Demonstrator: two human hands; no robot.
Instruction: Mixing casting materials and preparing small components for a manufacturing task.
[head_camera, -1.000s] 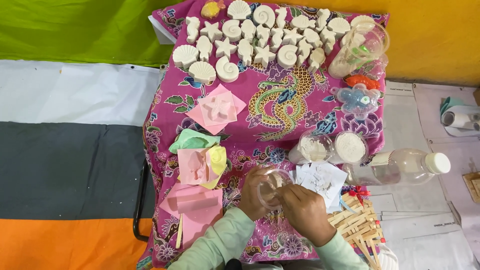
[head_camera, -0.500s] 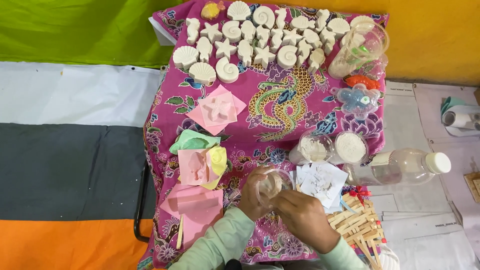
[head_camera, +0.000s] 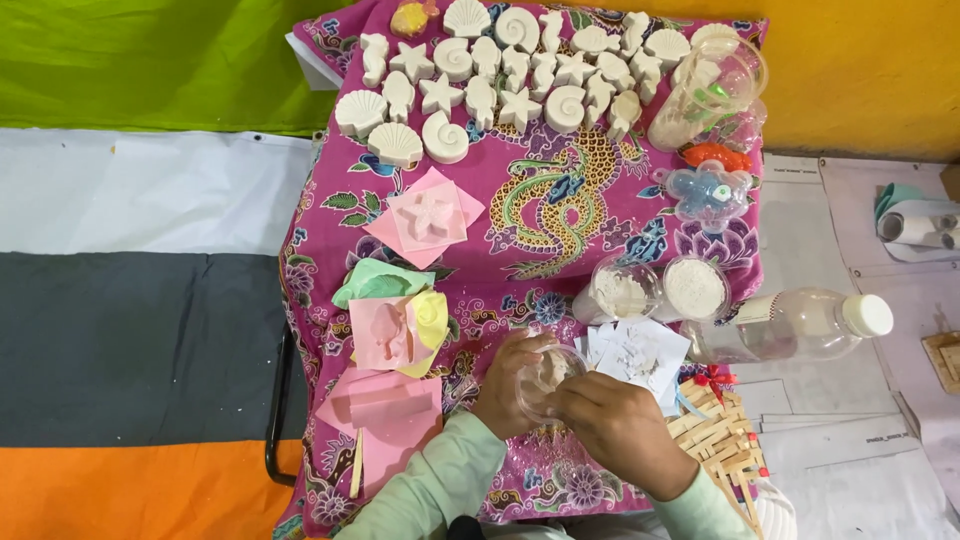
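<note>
**A:** Down at the near edge of the worktop (head_camera: 620, 190), on that pink dragon-print cloth, we've got the small clear plastic cup (head_camera: 548, 378) sitting right between both hands. Our left hand (head_camera: 508, 385) is curled round its left side, fingers wrapped and closed on the wall. Our right hand (head_camera: 612, 425) is bunched up over the rim from the near right, fingertips pinched together at the cup's mouth. We can't tell if there's anything in that pinch, too hidden.

**B:** How do we reckon the cup handles?

**A:** Looks thin and light, so probably squashy if we squeeze and easy to tip. There seems to be some pale stuff inside. We'd say grip it low around the wall, like the left hand does, not by the rim.

**B:** And around it?

**A:** White paper scraps (head_camera: 640, 352) just to the right, two tubs of white powder (head_camera: 660, 290) behind those, a clear bottle (head_camera: 800, 325) lying on its side, pink moulds (head_camera: 385, 335) to the left, and white plaster shells and starfish (head_camera: 500, 70) at the far end.
</note>
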